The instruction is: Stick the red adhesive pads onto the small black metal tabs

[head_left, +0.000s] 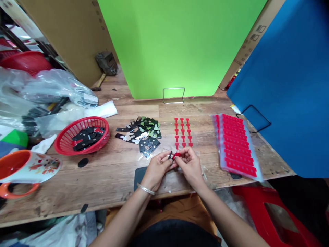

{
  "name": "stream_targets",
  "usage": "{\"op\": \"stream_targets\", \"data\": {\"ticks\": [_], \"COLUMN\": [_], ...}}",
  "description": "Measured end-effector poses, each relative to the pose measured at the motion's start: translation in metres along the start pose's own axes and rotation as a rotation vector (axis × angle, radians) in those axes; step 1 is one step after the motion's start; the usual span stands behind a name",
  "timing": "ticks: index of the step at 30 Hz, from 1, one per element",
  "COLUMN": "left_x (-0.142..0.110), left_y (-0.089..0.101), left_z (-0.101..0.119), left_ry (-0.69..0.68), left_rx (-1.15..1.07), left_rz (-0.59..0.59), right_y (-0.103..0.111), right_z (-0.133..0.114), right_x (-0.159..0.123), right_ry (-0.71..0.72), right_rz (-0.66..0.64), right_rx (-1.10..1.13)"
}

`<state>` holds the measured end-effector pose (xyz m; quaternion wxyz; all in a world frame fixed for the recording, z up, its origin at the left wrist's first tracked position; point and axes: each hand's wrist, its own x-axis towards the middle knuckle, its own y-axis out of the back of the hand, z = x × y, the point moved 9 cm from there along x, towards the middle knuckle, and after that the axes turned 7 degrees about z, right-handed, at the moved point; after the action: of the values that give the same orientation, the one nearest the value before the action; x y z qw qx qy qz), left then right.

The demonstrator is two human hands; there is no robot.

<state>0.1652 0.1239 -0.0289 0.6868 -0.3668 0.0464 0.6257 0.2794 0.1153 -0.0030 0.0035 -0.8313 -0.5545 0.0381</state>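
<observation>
Near the table's front edge, my left hand (160, 168) pinches a small dark flat metal plate (170, 155). My right hand (189, 166) meets it from the other side, its fingertips closed on a small red T-shaped piece (176, 155) that lies against the plate. Fingers cover part of both. Just beyond my hands, red T-shaped stickers (182, 132) stand in three columns on the table. To their left lies a loose pile of black and silvery notched plates (144, 132), some reflecting green.
A red basket (82, 151) with similar plates stands left, near an orange-and-white mug (31, 166). Clear sheets of red pieces (238, 145) lie right. A green panel (180, 48) and a blue panel (288, 92) stand behind. Plastic bags (51, 89) crowd the far left.
</observation>
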Motion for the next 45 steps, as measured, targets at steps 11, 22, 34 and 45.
{"op": "stream_targets", "data": {"ticks": [11, 22, 34, 45], "left_x": [-0.004, -0.005, -0.003, -0.004], "left_y": [-0.002, -0.003, -0.001, 0.001], "left_z": [0.000, -0.001, -0.006, 0.001], "left_ry": [-0.007, 0.004, 0.018, -0.066], "left_rx": [0.037, 0.013, 0.014, 0.053], "left_rz": [-0.023, -0.024, -0.015, 0.038], "right_y": [-0.003, -0.003, 0.000, -0.003], "right_z": [-0.004, 0.001, -0.002, -0.011], "right_x": [-0.007, -0.008, -0.007, -0.014], "right_ry": [0.059, 0.026, 0.048, 0.137], "right_rz": [0.026, 0.044, 0.075, 0.038], "right_rx": [-0.023, 0.002, -0.050, -0.130]}}
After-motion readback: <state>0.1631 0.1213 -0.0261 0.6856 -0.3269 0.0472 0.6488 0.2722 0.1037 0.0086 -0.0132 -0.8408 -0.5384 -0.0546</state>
